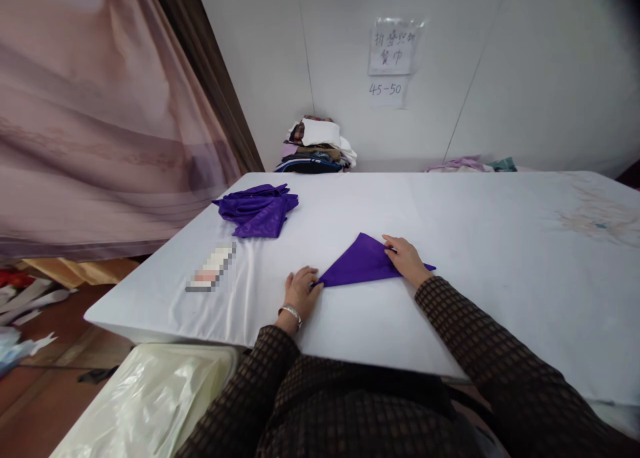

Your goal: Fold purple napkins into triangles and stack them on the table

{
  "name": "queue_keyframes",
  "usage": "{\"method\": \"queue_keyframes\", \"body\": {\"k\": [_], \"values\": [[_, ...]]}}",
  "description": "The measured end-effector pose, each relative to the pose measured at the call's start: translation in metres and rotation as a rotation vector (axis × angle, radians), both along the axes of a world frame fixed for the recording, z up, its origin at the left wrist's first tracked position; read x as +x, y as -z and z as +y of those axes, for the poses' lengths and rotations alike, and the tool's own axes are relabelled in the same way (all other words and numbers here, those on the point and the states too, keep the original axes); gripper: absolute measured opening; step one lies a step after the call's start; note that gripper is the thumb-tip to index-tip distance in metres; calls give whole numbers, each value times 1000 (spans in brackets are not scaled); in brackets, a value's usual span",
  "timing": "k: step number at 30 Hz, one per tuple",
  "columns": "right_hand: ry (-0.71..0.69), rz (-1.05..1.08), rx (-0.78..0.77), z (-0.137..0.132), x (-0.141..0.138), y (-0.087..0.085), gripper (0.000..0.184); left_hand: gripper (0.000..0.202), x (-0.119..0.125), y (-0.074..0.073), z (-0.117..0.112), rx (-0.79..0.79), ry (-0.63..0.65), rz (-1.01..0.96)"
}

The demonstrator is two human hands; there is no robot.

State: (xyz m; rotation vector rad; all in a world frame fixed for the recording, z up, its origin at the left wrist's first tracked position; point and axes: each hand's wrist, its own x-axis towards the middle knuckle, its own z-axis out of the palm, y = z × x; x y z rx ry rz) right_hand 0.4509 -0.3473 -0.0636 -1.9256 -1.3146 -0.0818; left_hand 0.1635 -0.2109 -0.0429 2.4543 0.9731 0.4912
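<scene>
A purple cloth napkin (pixel 357 265), folded into a triangle, lies flat on the white-covered table in front of me. My left hand (pixel 300 293), with a silver bracelet at the wrist, grips the left corner between thumb and curled fingers. On the other side, my right hand (pixel 404 258) pinches the upper right edge with thumb and fingertips. The napkin's right tip pokes out beyond my right wrist. Part of the right half is hidden under that hand.
A loose heap of purple napkins (pixel 260 211) lies at the table's back left. Nearer is a pixelated, phone-shaped object (pixel 213 268). Folded clothes (pixel 320 145) are stacked behind the white tablecloth (pixel 480 245). A plastic-covered stool (pixel 145 398) stands at lower left, beside a pink curtain (pixel 110 111).
</scene>
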Motion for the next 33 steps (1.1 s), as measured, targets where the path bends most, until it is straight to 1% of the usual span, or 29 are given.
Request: {"method": "queue_keyframes", "body": {"k": [3,5,7,10,13,16,19,22,24,25,26,28,30,31,33], "values": [[-29,10,47,-1,-2,-4,41,4,0,1,0,-3,-7,7],[-60,31,73,-2,-5,-10,40,4,0,0,0,-2,-13,8],[-95,72,88,-6,-10,-20,38,4,0,-1,0,-1,-14,1],[-172,126,86,-20,-24,-42,37,4,0,-3,-1,-5,-9,-6],[-279,141,9,-46,-43,-65,42,3,0,-4,-2,-9,-10,-7],[-407,127,-111,-80,-63,-78,45,3,0,-4,-3,-7,-15,-14],[-498,92,-226,-109,-81,-78,45,11,-1,-2,-2,-10,-9,-20],[-507,103,-351,-126,-88,-72,46,22,-3,-2,2,-37,8,-25],[-483,140,-383,-129,-83,-69,46,23,-2,-5,6,-57,13,-47],[-449,145,-366,-128,-78,-68,45,22,-1,-8,8,-60,6,-57],[-392,127,-340,-126,-71,-66,43,21,1,-10,10,-54,-6,-57],[-213,22,-311,-119,-55,-63,39,22,7,-16,12,-17,-22,-7],[-32,-88,-367,-110,-40,-58,41,28,15,-20,12,48,-9,89],[25,-126,-418,-106,-34,-54,43,30,19,-21,12,75,3,137],[66,-164,-512,-99,-26,-46,46,28,26,-21,11,95,13,213]]}}
